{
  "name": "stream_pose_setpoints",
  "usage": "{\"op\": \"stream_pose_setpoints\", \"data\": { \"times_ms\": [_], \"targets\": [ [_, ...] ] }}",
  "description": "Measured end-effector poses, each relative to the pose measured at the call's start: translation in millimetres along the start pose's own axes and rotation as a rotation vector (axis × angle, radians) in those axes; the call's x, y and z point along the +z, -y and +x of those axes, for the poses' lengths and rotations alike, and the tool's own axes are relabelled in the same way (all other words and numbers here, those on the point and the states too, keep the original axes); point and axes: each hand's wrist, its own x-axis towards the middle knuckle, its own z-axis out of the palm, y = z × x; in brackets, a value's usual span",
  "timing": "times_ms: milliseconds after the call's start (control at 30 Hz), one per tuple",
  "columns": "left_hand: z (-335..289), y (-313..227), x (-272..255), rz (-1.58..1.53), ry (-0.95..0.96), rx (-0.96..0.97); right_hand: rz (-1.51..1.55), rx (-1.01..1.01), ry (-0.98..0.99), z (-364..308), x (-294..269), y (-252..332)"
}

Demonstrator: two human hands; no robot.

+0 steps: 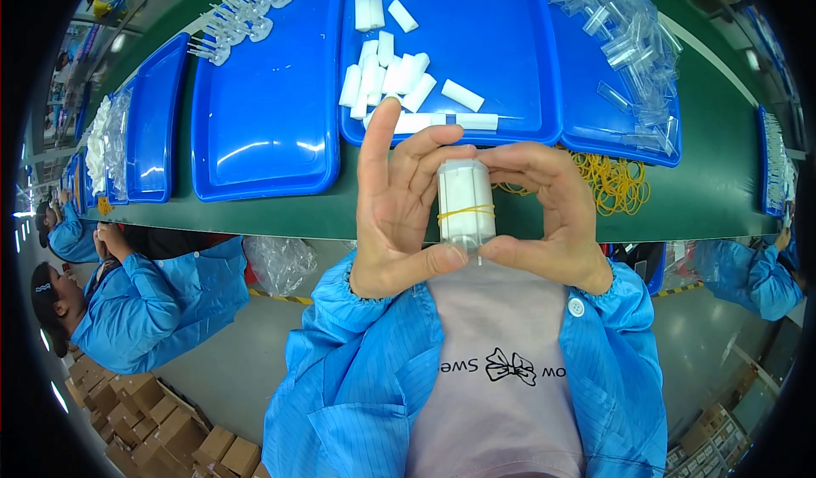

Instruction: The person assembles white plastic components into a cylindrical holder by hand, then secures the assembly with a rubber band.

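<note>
Between my two hands, in front of my chest, is an upright bundle of white pieces point(461, 193) with clear plastic showing at its top and bottom. A yellow rubber band point(467, 214) runs round it below the middle. My left hand point(399, 214) grips the bundle's left side with thumb low and fingers high; its index finger points up, away from it. My right hand point(548, 214) closes on the right side, thumb at the lower edge and fingers at the top. Just beyond, the middle blue tray point(510, 45) holds several loose white cylindrical pieces point(387, 74).
A heap of yellow rubber bands point(614, 185) lies on the green table point(714, 172). Clear plastic pieces point(633, 62) fill the right blue tray point(586, 134). White stemmed parts point(242, 19) sit in the left blue tray point(263, 113). A person in blue point(153, 308) sits at left, near cardboard boxes point(161, 427).
</note>
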Motion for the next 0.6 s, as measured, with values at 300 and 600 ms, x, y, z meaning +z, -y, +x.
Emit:
{"op": "stream_pose_setpoints", "data": {
  "times_ms": [300, 600],
  "targets": [
    [-1, 2, -3, 0.039, 0.059, 0.055, -0.004, 0.001, -0.024, -4, 0, 1],
    [4, 1, -6, 0.77, 0.116, 0.266, 0.257, 0.344, 0.247, 13, -22, 10]
  ]
}}
